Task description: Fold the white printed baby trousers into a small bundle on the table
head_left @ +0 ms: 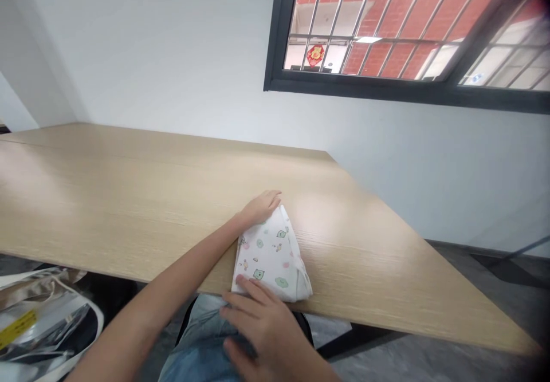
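A small folded white cloth (271, 256) printed with little green and pink figures lies at the near edge of the wooden table (129, 199). My left hand (260, 206) rests flat on its far corner, fingers stretched out. My right hand (262, 325) is at the near edge of the cloth, fingertips pressing on its lower left corner, fingers spread.
A silvery bag with a yellow label (38, 319) sits low at the left, beside my knees. A white wall and a barred window (408, 32) stand behind the table. The table's right corner ends near a grey floor (451, 336).
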Demonstrator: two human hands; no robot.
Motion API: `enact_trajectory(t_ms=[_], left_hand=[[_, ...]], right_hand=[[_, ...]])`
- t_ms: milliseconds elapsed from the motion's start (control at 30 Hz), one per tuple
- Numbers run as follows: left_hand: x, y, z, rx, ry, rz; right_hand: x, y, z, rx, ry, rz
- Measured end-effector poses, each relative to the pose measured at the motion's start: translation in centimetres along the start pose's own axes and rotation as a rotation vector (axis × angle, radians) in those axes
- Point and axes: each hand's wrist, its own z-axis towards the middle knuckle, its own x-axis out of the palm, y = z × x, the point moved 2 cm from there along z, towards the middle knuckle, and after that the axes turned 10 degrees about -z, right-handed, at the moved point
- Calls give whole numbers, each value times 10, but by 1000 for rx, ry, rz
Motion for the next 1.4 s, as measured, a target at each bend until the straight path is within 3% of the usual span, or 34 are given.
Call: enact_trajectory(t_ms=[133, 267, 400, 467, 533, 633, 700, 867, 967, 1133, 1267, 1400], left_hand=[[-10, -10, -45, 34, -29, 55], [-25, -20, -107, 123, 118, 26], [-33, -32, -169, 174, 285, -91], [-30, -38, -191, 167, 308, -136], [-26, -45, -204, 152, 279, -154], [-25, -52, -204, 104, 194, -218], [-31, -54, -191, 30, 136, -323], [-37, -41, -141, -418, -76, -457], [-26, -37, -126, -542, -159, -367], [-10, -56, -119, -409, -276, -69], [1, -69, -114, -195, -189, 158], [6, -55, -141, -188, -115, 95]], right_hand=[[-35, -49, 12, 199, -143, -11], [-46, -88, 3, 222, 14, -84], [-50, -78, -23, 164, 226, -47], [-49, -64, -39, 98, 325, -50], [-47, -53, -54, 37, 331, -86], [-45, -48, -64, -13, 193, -105], [-48, -53, -58, 46, 72, -19], [-52, -88, -11, 675, -134, 104], [-45, -105, 9, 851, -120, 39], [-35, -92, 24, 612, -292, -340], [-18, -81, 28, 553, -131, -442], [-14, -100, 0, 585, -86, -384]])
